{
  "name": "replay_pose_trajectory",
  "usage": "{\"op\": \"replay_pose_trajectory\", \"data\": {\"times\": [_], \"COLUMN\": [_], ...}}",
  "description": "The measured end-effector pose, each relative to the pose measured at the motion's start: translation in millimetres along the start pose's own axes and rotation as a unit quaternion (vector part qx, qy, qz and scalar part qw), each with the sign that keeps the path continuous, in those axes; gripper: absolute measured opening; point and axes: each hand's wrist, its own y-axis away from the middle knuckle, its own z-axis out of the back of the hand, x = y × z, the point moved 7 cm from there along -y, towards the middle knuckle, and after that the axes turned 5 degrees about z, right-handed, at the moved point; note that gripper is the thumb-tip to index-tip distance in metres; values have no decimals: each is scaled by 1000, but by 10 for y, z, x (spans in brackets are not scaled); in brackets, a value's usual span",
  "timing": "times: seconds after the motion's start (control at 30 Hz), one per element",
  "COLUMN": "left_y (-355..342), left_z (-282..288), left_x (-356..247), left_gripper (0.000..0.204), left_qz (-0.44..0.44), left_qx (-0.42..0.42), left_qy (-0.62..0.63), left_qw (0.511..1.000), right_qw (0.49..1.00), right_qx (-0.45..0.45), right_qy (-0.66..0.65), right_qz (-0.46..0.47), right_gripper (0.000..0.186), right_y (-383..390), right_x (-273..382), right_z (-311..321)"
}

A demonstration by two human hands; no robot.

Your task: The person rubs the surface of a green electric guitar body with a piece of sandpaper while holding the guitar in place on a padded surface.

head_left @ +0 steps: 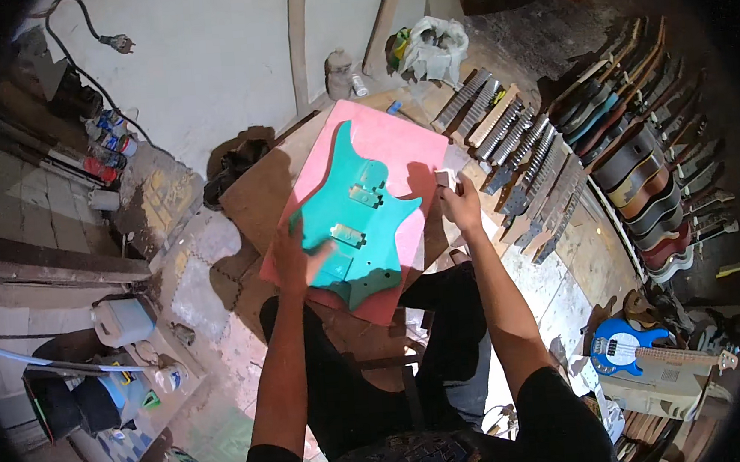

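Note:
A turquoise electric guitar body with rectangular cavities and several small holes lies on a pink board, atop brown boards. My left hand grips the body's lower left edge, its thumb lying over the face. At the pink board's right edge, my right hand is closed on a small grey and white block, clear of the guitar body.
Guitar necks lie in rows to the right, beside racked guitars. A blue bass is at lower right. A white bag stands behind. Jugs and hoses are at left.

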Motion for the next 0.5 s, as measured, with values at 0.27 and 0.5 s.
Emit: {"op": "replay_pose_trajectory", "data": {"times": [0.27, 0.5], "left_y": [122, 92], "left_z": [-75, -146], "left_x": [1699, 1474], "left_gripper": [65, 83], "left_qz": [307, 408], "left_qx": [-91, 99], "left_qy": [361, 306], "left_qw": [876, 855], "right_qw": [968, 953], "right_qx": [111, 222], "right_qy": [-88, 66], "right_qz": [-206, -195], "right_gripper": [37, 43], "right_y": [315, 272], "right_x": [-249, -540], "right_z": [166, 284]}}
